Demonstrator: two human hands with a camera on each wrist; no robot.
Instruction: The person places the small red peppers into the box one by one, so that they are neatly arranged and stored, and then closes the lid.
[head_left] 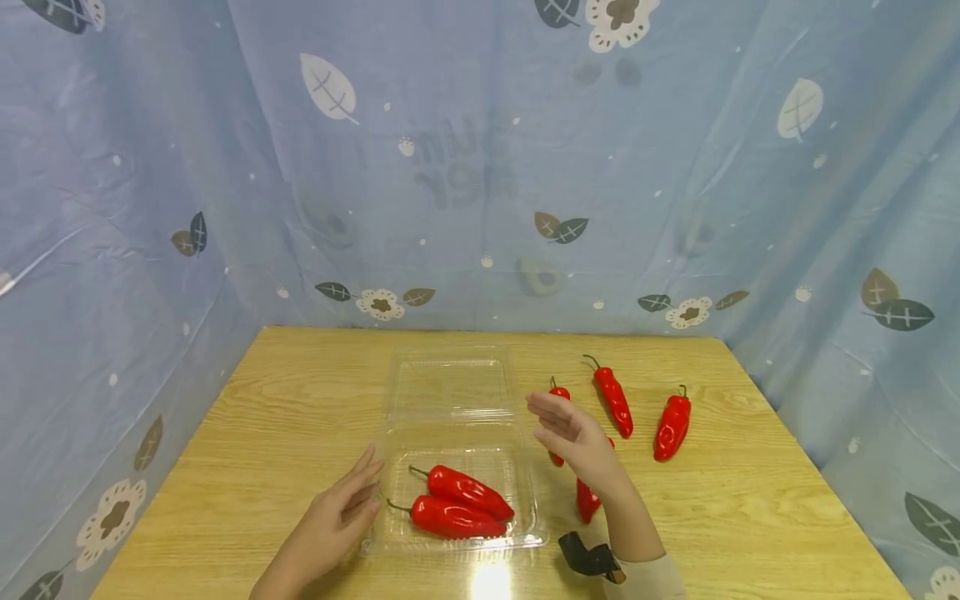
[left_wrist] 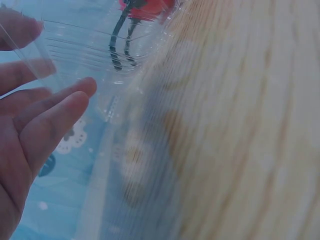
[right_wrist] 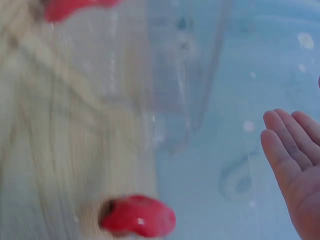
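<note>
A clear plastic clamshell box (head_left: 534, 500) lies on the wooden table, its lid (head_left: 450, 387) folded back flat behind it. Two red peppers with dark stems, one pepper (head_left: 471, 492) behind the other pepper (head_left: 453, 518), lie side by side in the base. My left hand (head_left: 330, 525) is at the base's left wall, fingers extended; in the left wrist view its fingertips (left_wrist: 85, 87) are close against the clear plastic, contact uncertain. Right of the box, my right hand (head_left: 581, 446) is raised with fingers straight and nothing held. It partly hides a pepper (head_left: 559, 392) and another pepper (head_left: 587, 502).
Farther right on the table lie a long red pepper (head_left: 613, 402) and a broader pepper (head_left: 672, 427). A black wrist mount (head_left: 588, 557) sits on the right forearm. Blue patterned curtain (head_left: 450, 208) hangs behind the table and along both sides.
</note>
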